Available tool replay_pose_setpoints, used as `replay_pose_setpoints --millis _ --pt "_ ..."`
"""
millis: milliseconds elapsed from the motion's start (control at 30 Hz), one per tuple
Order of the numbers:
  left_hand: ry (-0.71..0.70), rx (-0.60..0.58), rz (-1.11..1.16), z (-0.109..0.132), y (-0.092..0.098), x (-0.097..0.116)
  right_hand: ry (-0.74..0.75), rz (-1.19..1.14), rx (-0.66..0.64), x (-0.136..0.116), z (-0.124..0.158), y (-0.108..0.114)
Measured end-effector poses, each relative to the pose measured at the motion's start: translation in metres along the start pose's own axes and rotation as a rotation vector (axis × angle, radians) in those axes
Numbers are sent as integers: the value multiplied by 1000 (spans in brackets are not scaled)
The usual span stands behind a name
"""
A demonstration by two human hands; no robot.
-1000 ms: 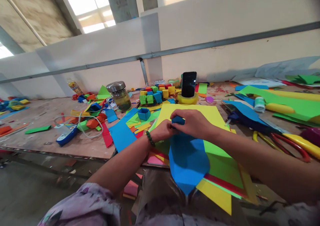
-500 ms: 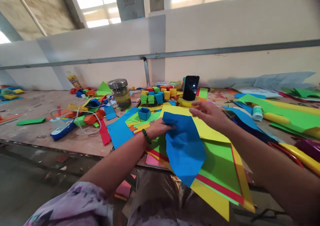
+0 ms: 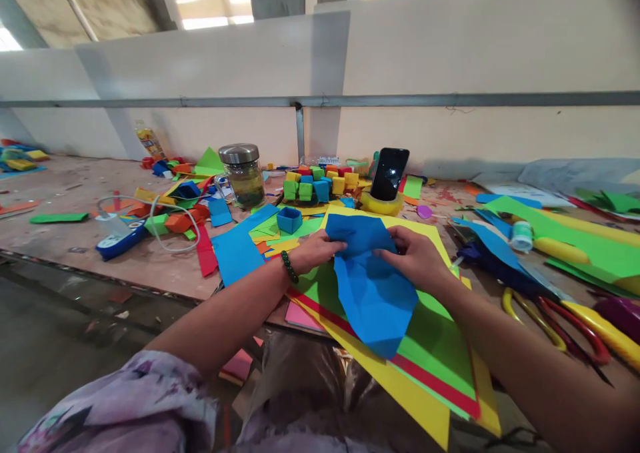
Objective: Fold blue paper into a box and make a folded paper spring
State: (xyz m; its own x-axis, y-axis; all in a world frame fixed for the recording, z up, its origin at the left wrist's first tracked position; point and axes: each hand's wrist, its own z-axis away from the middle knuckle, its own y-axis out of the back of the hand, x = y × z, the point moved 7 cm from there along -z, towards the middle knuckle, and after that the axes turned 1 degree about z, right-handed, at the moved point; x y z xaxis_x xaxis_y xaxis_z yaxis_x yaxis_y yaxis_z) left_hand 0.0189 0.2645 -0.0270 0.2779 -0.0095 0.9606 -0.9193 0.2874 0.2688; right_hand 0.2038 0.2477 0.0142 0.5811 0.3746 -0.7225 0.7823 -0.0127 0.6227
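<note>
A creased sheet of blue paper (image 3: 376,299) is held up between both hands, tilted over a stack of coloured sheets. My left hand (image 3: 316,253) pinches its left edge, thumb on the near face. At the upper right edge my right hand (image 3: 419,256) grips the same sheet, its thumb in front and fingers behind. Beneath lie green paper (image 3: 440,346) and yellow paper (image 3: 420,399) with red edges between. A small open blue paper box (image 3: 289,220) sits just beyond my left hand.
Behind stand a lidded glass jar (image 3: 242,176), a pile of small paper cubes (image 3: 320,185) and a phone (image 3: 390,175) propped on a yellow tape roll (image 3: 381,203). To the right lie scissors (image 3: 555,326) and a white-capped bottle (image 3: 521,236). A blue-and-white device (image 3: 121,241) with a cable lies left.
My right hand has come down and left from above the yellow sheet and taken hold of the blue paper. My left hand keeps its grip. The camera view has shifted slightly.
</note>
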Motion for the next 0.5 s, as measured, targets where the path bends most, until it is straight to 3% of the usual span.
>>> replay_pose_setpoints --millis 167,300,500 --pt "-36 31 -12 2 -1 5 -69 79 22 -6 5 -3" --pt "-26 19 56 3 -2 7 -82 -15 52 -6 8 -1" --pt "-15 91 28 0 5 1 79 57 129 -17 13 6"
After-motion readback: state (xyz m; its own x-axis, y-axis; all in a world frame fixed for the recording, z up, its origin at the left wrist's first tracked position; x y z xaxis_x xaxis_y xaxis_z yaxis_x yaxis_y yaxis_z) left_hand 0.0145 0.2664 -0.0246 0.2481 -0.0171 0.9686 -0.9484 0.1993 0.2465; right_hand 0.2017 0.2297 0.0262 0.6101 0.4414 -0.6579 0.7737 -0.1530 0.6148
